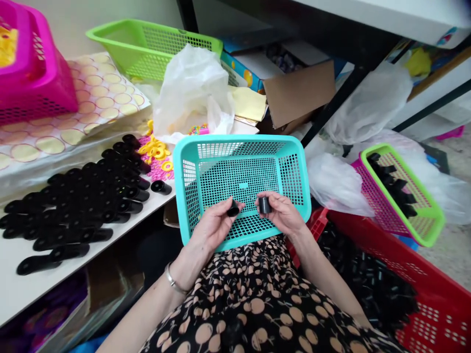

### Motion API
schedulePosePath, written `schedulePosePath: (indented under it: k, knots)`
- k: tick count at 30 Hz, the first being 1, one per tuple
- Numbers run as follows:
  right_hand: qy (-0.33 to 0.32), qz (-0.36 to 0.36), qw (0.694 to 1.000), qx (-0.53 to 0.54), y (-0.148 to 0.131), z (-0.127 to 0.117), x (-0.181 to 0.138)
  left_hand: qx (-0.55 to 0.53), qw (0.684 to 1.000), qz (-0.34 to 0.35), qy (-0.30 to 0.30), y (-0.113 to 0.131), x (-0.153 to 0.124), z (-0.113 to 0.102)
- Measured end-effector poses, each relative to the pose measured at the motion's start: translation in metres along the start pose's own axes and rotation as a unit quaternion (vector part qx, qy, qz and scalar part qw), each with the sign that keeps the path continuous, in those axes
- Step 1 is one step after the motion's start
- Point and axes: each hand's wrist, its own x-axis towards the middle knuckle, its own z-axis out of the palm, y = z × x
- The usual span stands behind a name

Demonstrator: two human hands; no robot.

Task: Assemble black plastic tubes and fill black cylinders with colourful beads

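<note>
A turquoise plastic basket rests on my lap, and its mesh floor shows bare. Over it, my left hand pinches a short black plastic cylinder between thumb and fingers, its round end turned toward me. A hand's width to the right, my right hand grips another black cylinder, which stands roughly upright. The two pieces are apart. To the left, many similar black tubes lie in rows on a white table, with one tube close to the basket's left rim.
Yellow rings and pink beads lie beside a plastic bag. At right, a red crate holds black pieces; a green-rimmed basket holds more. A table leg slants behind. Pink baskets stand far left.
</note>
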Motion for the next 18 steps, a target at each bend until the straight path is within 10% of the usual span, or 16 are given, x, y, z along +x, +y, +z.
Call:
schedulePosePath:
  k: [7, 13, 18]
  knots:
    - [-0.026, -0.003, 0.998, -0.064, 0.012, 0.023, -0.007, 0.059, 0.996, -0.002, -0.072, -0.002, -0.003, -0.006]
    - [-0.012, -0.175, 0.953, -0.249, 0.008, 0.021, -0.005, 0.140, 0.986, 0.092, -0.022, -0.008, -0.004, -0.005]
    - [-0.011, -0.161, 0.933, -0.323, 0.004, 0.018, -0.007, 0.088, 0.995, 0.023, -0.030, -0.008, -0.001, -0.008]
